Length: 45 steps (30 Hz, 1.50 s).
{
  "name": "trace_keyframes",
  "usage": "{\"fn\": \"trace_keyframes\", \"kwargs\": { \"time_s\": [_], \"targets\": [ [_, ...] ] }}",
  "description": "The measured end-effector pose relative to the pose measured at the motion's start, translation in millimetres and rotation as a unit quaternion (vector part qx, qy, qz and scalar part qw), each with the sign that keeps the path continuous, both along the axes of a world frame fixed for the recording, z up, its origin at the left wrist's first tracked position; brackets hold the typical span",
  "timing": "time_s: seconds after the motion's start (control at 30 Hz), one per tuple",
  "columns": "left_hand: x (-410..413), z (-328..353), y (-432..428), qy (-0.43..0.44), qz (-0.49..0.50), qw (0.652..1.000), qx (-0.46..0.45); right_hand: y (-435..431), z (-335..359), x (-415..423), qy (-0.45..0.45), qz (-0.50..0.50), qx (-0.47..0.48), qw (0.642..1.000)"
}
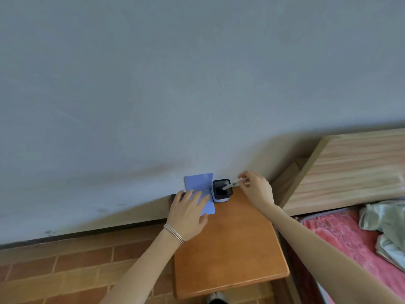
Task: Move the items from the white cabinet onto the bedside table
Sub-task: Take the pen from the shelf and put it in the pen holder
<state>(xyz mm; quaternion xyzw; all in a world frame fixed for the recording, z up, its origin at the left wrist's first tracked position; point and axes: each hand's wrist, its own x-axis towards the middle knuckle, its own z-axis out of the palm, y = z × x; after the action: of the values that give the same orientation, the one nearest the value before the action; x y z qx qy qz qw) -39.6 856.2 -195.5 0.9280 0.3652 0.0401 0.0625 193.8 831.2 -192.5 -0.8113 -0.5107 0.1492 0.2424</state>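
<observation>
A wooden bedside table (pixel 230 249) stands against the wall. At its back left an L-shaped light-blue stand (pixel 198 183) sits with its upright part against the wall. My left hand (pixel 189 212) lies flat on the stand's base, fingers spread. Right beside the stand is a small black-and-white pen holder (pixel 221 191). My right hand (pixel 256 189) pinches a thin white pen (pixel 230 185) whose tip reaches into the holder's opening. The white cabinet is out of view.
A wooden headboard (pixel 350 167) and a bed with a pink blanket (pixel 341 233) and crumpled green cloth (pixel 385 218) lie to the right. Brick-patterned floor (pixel 76 270) is to the left. A grey wall (pixel 153 84) fills the top.
</observation>
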Motion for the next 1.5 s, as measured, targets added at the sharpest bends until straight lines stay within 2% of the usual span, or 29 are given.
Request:
{"fn": "trace_keyframes", "kwargs": {
  "time_s": [0.23, 0.4, 0.6, 0.77, 0.93, 1.07, 1.27, 1.4, 1.5],
  "targets": [
    [24, -59, 25, -0.002, 0.039, 0.999, -0.010, 28, -96, 27, 0.063, -0.054, -0.048, 0.995],
    [27, -97, 36, -0.005, 0.061, 0.998, -0.014, 35, -147, 30, 0.140, -0.040, -0.062, 0.987],
    [24, -109, 46, -0.009, 0.075, 0.997, -0.016, 37, -177, 30, 0.180, -0.042, -0.090, 0.979],
    [21, -98, 53, 0.001, 0.082, 0.996, -0.014, 40, -165, 25, 0.177, -0.001, -0.125, 0.976],
    [13, -67, 50, 0.005, 0.084, 0.996, -0.025, 37, -125, 24, 0.109, 0.091, -0.121, 0.983],
    [1, -24, 44, -0.001, 0.085, 0.996, -0.017, 32, -66, 16, -0.022, 0.185, -0.129, 0.974],
    [-23, 48, 24, -0.014, 0.100, 0.995, 0.009, 14, 28, -16, -0.230, 0.349, 0.020, 0.908],
    [-53, 89, -8, -0.041, 0.142, 0.988, 0.034, 3, 82, -45, -0.290, 0.423, 0.093, 0.853],
    [-82, 113, -40, -0.036, 0.193, 0.979, 0.051, -4, 108, -69, -0.283, 0.469, 0.142, 0.825]
  ]
}}
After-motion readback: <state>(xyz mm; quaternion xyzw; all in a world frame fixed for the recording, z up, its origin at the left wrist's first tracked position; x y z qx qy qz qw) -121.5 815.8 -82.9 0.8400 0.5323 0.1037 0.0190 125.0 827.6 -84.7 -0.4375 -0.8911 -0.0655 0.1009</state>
